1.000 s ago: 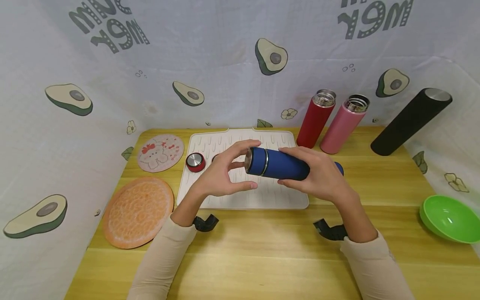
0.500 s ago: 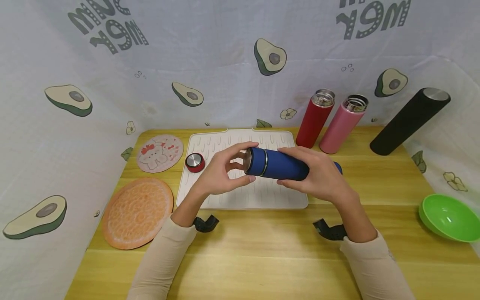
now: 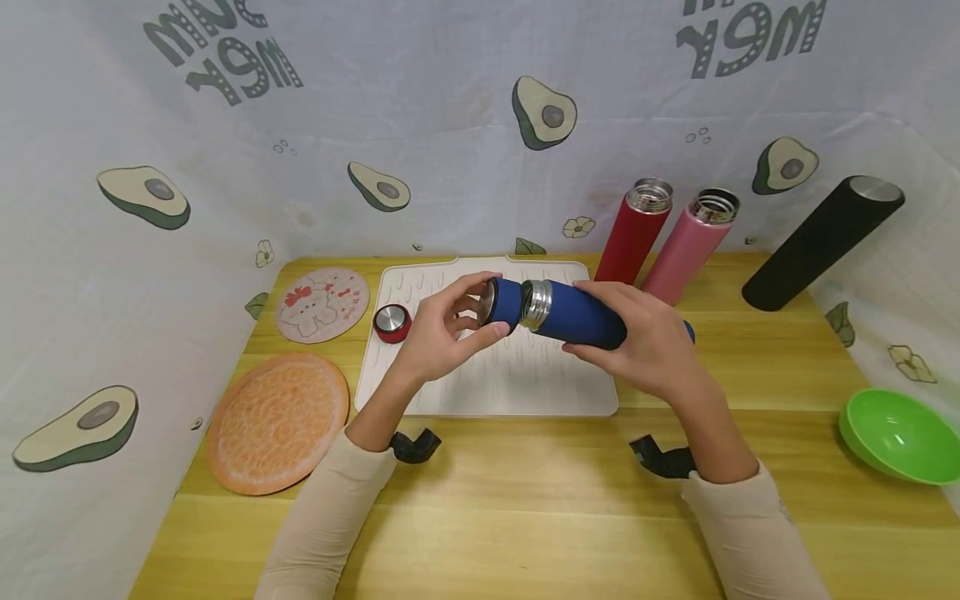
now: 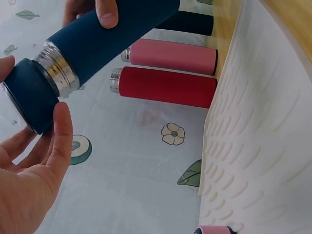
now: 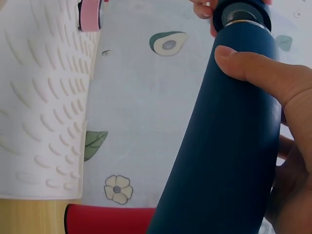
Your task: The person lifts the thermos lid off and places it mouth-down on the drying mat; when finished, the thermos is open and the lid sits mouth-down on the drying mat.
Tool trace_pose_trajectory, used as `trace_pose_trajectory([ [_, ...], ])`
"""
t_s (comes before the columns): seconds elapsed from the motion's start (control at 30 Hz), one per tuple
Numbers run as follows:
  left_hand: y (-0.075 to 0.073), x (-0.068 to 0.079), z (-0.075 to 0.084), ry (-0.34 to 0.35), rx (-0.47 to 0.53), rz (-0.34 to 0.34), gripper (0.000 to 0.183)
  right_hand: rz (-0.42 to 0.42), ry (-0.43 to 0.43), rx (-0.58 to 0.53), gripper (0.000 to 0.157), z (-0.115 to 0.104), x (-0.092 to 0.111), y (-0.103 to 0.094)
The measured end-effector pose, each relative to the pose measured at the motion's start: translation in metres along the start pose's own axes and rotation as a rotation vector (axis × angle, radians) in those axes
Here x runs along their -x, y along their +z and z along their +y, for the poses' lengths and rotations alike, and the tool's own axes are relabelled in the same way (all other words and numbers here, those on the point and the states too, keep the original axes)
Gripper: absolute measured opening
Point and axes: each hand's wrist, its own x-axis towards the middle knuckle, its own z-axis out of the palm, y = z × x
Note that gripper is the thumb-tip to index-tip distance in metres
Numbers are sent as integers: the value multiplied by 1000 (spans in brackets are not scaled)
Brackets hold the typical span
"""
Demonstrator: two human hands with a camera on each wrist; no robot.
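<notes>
My left hand [image 3: 442, 333] holds a blue lid [image 3: 506, 302] between thumb and fingers. My right hand [image 3: 648, 337] grips a matching blue thermos bottle [image 3: 581, 317] round its body, raised above the white mat and tilted with its mouth toward the left. In the left wrist view, the lid's rim overlaps the edge of the steel neck [image 4: 57, 70]; whether they touch I cannot tell. The right wrist view shows my thumb lying along the bottle [image 5: 219, 136] and the lid's dark underside facing it. A red lid [image 3: 392, 322] lies left of my left hand.
Below the hands lies a ridged white drying mat [image 3: 525, 392]. A pink lid [image 5: 90, 14] is on it. Open red [image 3: 633, 237] and pink [image 3: 690, 250] bottles and a black bottle [image 3: 821, 242] stand behind right. A green bowl [image 3: 900, 437] and two round mats [image 3: 277, 425] flank the sides.
The blue lid has come off the bottle's neck and moved up slightly with my left hand, uncovering the steel threads. The bottle has shifted slightly to the right with my right hand.
</notes>
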Motion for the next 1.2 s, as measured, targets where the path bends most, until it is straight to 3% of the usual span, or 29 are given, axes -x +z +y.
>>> trace_pose_trajectory([
  [0.3, -4, -4, -11, -22, -86, 69, 68, 163, 101, -156, 85, 31, 2, -23],
  [0.57, -6, -8, -26, -49, -161, 104, 68, 312, 160, -204, 82, 59, 7, -45],
  [1.0, 7, -13, -56, -115, -382, 84, 70, 405, 656, -428, 73, 99, 14, -75],
  [1.2, 14, -12, -68, -173, -496, 16, 73, 501, 772, -488, 70, 121, 7, -72],
])
